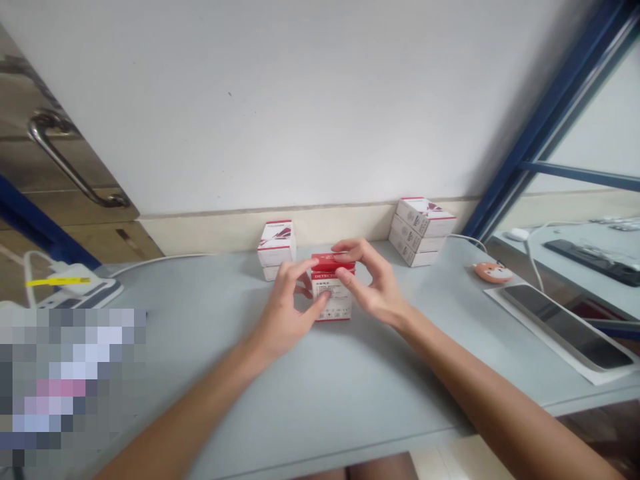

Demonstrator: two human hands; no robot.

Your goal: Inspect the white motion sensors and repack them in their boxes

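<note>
A small red and white carton (334, 305) stands on the grey table in front of me, printed with "DETECTO..." on a red band and small text below. Its red top flap looks slightly raised. My left hand (290, 310) grips its left side, thumb on the front face and fingers at the upper left edge. My right hand (370, 280) is at the upper right, with the thumb on the front near the red band and the fingers curled over the top. The carton's back and sides are hidden by my hands.
Behind, two stacks of white boxes stand by the wall: a left stack (277, 243) and a right stack (423, 230). To the right lie an orange animal-shaped item (493, 271) and a dark flat device (567, 327) on white paper. A power strip (100, 293) with cables sits left.
</note>
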